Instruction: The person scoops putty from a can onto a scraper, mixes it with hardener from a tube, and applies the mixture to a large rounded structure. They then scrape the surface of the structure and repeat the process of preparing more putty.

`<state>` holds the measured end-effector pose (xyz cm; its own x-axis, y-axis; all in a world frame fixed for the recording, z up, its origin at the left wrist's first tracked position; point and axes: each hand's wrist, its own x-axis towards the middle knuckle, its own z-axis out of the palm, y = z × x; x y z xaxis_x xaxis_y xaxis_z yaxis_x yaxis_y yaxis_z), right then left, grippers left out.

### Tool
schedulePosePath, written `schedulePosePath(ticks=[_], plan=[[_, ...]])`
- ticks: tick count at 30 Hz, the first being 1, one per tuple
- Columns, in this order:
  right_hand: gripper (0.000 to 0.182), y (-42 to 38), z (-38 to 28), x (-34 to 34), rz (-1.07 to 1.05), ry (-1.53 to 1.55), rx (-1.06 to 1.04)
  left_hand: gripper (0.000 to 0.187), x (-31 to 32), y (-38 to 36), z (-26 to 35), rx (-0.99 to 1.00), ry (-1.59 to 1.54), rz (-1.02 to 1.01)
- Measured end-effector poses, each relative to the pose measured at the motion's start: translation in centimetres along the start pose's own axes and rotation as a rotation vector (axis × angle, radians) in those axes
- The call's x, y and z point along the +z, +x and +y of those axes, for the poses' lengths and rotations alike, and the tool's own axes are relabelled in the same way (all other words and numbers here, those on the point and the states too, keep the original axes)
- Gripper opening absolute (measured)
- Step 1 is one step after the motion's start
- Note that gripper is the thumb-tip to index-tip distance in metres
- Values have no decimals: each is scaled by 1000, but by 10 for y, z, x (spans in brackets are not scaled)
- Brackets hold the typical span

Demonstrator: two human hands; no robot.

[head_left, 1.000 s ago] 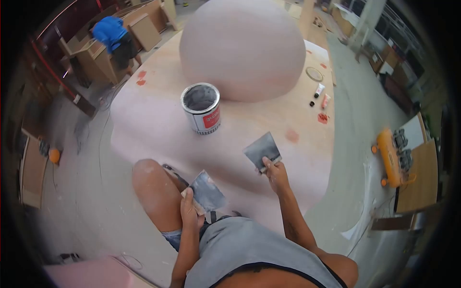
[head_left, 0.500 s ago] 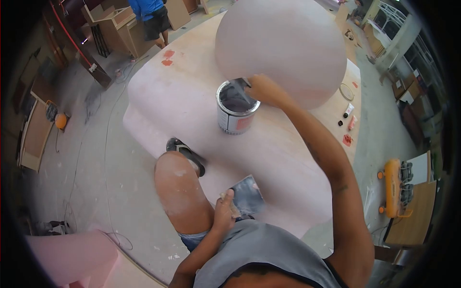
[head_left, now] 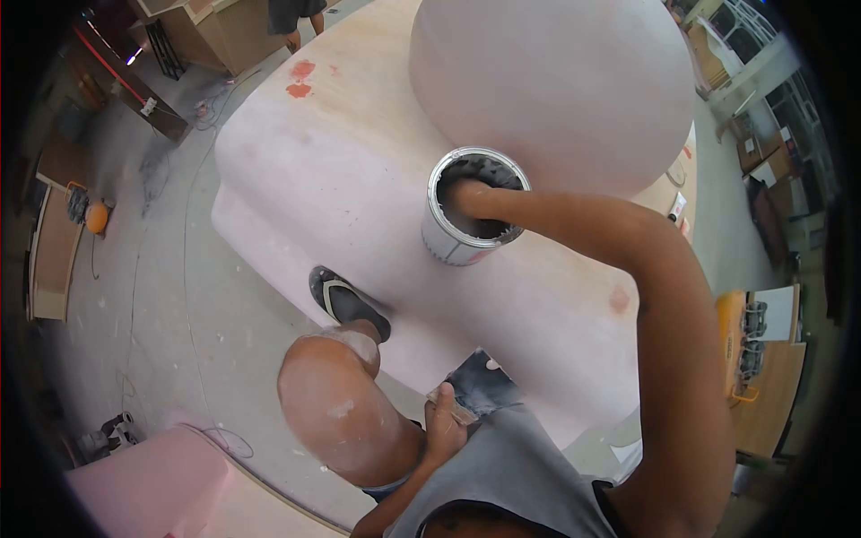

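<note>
An open metal can [head_left: 456,249] with dark grey paste inside stands on the pale pink curved form [head_left: 296,170], tilted in view. My right hand [head_left: 473,199] reaches down into the can; its fingers and whatever they hold are hidden by the rim and shadow. Low in the view, my left hand [head_left: 444,426] grips a flat, dark square plate [head_left: 484,386] smeared with grey, its thumb on the near edge. A small pale blob sits near the plate's top corner. Just beyond the can rises a large rounded pink shape [head_left: 556,90].
My sandalled foot [head_left: 345,300] rests on the pink form. Tubes [head_left: 678,206] lie at its right edge. An orange compressor [head_left: 734,345] stands on the floor at the right. Another person's legs [head_left: 296,18] show at the top left, near wooden boxes [head_left: 211,36].
My right hand has gone from above the can's rim down inside it, and the scraper it held has dropped from sight. My view has shifted closer to the can.
</note>
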<state>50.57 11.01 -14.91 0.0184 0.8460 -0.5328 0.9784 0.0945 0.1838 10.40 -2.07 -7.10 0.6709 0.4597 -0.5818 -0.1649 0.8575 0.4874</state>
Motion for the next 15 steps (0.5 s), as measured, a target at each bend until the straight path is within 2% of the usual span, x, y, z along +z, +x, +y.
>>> schedulePosePath(ticks=[4,6,7,9,11,15], plan=[[20,-16,-2,-29,-166,97,-51,44,18,11,5,16,-26,56],[28,-15,1,-35,-283,-38,-245,50,24,28,5,26,-242,-28],[28,-14,2,-32,-280,-43,-253,50,39,37,11,33,-245,-23],[31,-7,1,-17,-306,93,-313,54,78,59,28,181,-408,-65],[33,4,1,4,-326,233,-356,54,85,96,18,279,-450,-46],[39,18,1,30,-360,504,-408,52,106,143,19,257,-678,-191]])
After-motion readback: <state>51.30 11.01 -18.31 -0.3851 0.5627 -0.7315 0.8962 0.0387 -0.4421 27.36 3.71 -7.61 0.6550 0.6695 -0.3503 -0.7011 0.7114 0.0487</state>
